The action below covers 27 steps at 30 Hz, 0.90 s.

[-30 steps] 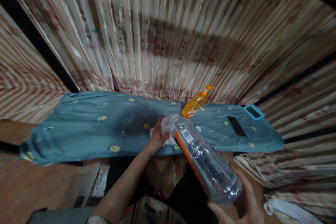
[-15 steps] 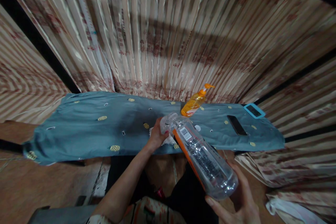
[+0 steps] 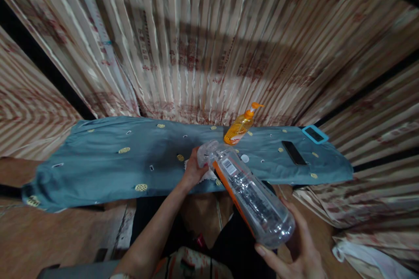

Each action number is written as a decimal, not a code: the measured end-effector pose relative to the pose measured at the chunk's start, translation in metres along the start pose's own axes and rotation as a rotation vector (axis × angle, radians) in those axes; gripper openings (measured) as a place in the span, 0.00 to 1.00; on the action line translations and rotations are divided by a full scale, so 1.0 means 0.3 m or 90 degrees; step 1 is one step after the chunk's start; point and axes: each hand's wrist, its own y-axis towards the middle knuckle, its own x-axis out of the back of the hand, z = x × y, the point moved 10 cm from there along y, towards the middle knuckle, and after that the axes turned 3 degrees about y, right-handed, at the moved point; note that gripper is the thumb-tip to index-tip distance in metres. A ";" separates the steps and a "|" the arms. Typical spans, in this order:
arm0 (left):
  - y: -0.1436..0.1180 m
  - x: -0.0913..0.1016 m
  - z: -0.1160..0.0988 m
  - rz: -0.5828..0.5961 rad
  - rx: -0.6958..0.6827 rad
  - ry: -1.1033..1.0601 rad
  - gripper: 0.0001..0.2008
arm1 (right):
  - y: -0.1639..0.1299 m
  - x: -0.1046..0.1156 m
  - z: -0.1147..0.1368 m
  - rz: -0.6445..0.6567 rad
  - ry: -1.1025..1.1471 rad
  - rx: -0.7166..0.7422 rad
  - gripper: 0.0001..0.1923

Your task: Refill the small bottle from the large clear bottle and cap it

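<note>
My right hand (image 3: pixel 299 248) grips a large clear plastic bottle (image 3: pixel 258 202) near its base. The bottle has an orange strip and a barcode label, and it tilts with its neck toward the table. My left hand (image 3: pixel 195 171) is closed around a small clear plastic container (image 3: pixel 205 152), held at the bottle's mouth; I cannot tell whether they touch. Under my left hand lies a white lacy-edged tissue or cloth (image 3: pixel 208 175). Just beyond stands a pump bottle (image 3: pixel 238 130) of orange-yellow liquid, and a round white disc (image 3: pixel 245 158) lies beside the large bottle.
A blue-grey cloth with pineapple prints (image 3: pixel 104 165) covers the narrow table. At its right lie a dark phone (image 3: pixel 293 153) and a blue-framed object (image 3: pixel 314 134). Pleated curtains (image 3: pixel 196 52) hang close behind and at both sides.
The view has shifted slightly. Both hands keep their holds, and the large bottle and small container stay in nearly the same position.
</note>
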 end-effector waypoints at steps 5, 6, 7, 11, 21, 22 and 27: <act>-0.002 0.007 0.003 -0.008 0.013 0.035 0.31 | -0.003 -0.001 -0.004 0.002 -0.001 -0.008 0.48; -0.002 0.007 0.003 -0.008 0.014 0.038 0.31 | -0.003 -0.001 -0.006 0.003 0.006 -0.009 0.48; -0.002 0.006 0.004 -0.005 0.013 0.041 0.31 | -0.002 0.000 -0.008 0.002 0.012 -0.012 0.48; 0.000 0.008 0.005 -0.010 0.004 0.055 0.32 | 0.005 0.000 0.000 0.006 0.020 -0.002 0.48; 0.006 0.014 -0.007 -0.020 0.010 0.035 0.30 | 0.032 0.010 -0.053 0.035 -0.005 0.075 0.50; 0.007 0.016 -0.005 -0.025 0.011 0.030 0.30 | 0.037 0.007 -0.055 0.053 -0.015 0.095 0.49; 0.009 0.014 0.006 -0.030 0.010 -0.003 0.28 | 0.052 0.002 -0.037 0.088 -0.040 0.134 0.48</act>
